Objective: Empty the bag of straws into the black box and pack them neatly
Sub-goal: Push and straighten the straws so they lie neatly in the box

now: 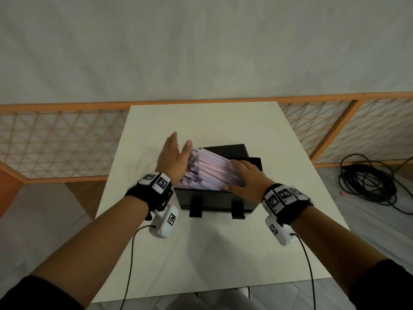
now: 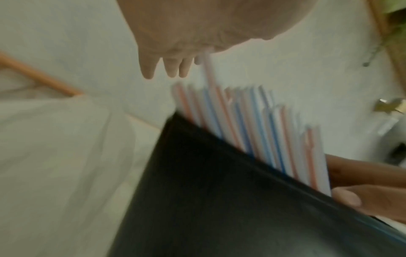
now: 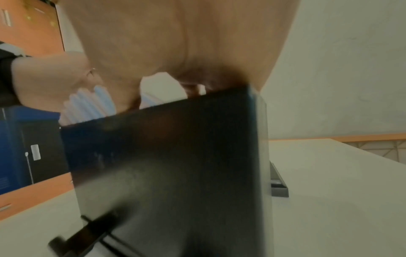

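- Straws (image 1: 210,171), striped red, blue and white, lay in a slanted stack in the box (image 1: 214,201) at the centre of the head view, their upper ends rising above the left rim.
- The left hand (image 1: 171,158) stood on edge with fingers straight and together, its palm against the raised straw ends at the stack's left side; it gripped nothing.
- In the left wrist view the fingers (image 2: 149,68) hung straight at upper centre, and one straw (image 2: 208,69) stood higher than the rest, just beside them.
- The right hand (image 1: 245,177) lay flat on the right part of the stack, fingers spread and relaxed, pressing down without closing round anything.
- Its thumb (image 2: 348,198) showed at the lower right of the left wrist view, touching the box rim next to the outermost straw.
- In the right wrist view the palm (image 3: 180,43) filled the top of the frame, with the box wall (image 3: 171,165) directly below and pale straw ends (image 3: 87,104) at the left.
- The box was black, with two dark clips (image 1: 196,206) on its near wall.
- A second black piece (image 1: 230,149) stood just behind it.
- All rested on a white table (image 1: 201,253).
- A coiled black cable (image 1: 368,184) lay on the floor at the right edge of the head view.
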{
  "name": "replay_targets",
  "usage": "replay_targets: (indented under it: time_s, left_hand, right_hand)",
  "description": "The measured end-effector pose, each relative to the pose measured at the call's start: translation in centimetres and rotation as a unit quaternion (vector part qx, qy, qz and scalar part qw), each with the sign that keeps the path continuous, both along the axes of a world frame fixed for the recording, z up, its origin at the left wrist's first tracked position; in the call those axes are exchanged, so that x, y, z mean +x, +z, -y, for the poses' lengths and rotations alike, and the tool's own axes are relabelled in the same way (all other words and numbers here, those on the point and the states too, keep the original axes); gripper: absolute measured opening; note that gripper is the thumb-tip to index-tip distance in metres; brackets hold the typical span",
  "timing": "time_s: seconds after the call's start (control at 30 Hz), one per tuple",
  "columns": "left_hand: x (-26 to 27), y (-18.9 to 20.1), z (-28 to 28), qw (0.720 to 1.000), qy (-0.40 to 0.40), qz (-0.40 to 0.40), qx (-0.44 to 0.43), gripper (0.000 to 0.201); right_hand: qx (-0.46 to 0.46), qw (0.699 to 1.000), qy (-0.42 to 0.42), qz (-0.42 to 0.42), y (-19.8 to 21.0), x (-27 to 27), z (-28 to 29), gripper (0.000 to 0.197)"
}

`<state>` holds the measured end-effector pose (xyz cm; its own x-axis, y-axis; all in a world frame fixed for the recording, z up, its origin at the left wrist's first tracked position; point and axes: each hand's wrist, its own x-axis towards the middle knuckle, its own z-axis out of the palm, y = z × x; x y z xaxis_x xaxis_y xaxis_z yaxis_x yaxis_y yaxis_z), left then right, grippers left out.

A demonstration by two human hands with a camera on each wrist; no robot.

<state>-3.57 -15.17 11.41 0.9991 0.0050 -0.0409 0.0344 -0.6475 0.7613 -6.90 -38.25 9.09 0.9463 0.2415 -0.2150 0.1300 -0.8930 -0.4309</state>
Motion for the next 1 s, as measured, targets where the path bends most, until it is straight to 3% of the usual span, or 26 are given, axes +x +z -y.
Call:
replay_targets:
  time_s: [0.07,0.1,0.17,0.23,0.3,0.5,0.67,0.77,0.87,1.0]
  left_hand:
    - [-0.2,2.0,0.3,0.983,-0.098,0.061,0.144,0.094]
    - [-0.3,2.7,1.0,0.956,-0.166,0.074,0.230,0.106]
    - [-0.5,3.0,3.3,0.868,-0.282,0.085,0.399,0.124]
    - [-0.2,2.2,5.0,0.789,-0.339,0.069,0.507,0.135]
    - [0.4,1.3,5.8,0.750,-0.345,0.040,0.563,0.138]
    - [0.7,3.1,5.9,0.736,-0.335,0.035,0.588,0.126]
    - [1.2,3.7,5.2,0.733,-0.333,0.046,0.591,0.129]
    - [1.1,2.8,5.8,0.723,-0.359,0.044,0.588,0.135]
    - [0.9,1.7,6.7,0.701,-0.367,0.045,0.610,0.141]
    - [1.0,1.4,7.1,0.688,-0.363,0.041,0.627,0.140]
  right_hand:
    - [0.027,0.999,-0.008,-0.030,0.4,0.8,0.2,0.094]
    - [0.023,0.998,-0.008,-0.049,0.4,1.3,0.1,0.098]
    - [0.000,0.997,0.003,-0.078,0.3,2.2,-0.6,0.106]
    - [-0.009,0.996,0.002,-0.090,-0.4,2.7,-1.3,0.106]
    - [-0.009,0.996,-0.020,-0.085,-0.7,2.8,-1.7,0.096]
    - [-0.006,1.000,-0.005,0.000,-0.4,2.5,-2.1,0.069]
    - [-0.008,0.999,0.005,0.033,0.7,1.5,-1.4,0.084]
    - [0.044,0.997,0.026,0.066,2.6,0.6,-0.4,0.061]
    - [0.009,0.997,0.078,-0.015,3.5,-0.6,-0.3,0.034]
    - [-0.036,0.989,0.104,-0.101,2.8,-1.6,-0.9,0.051]
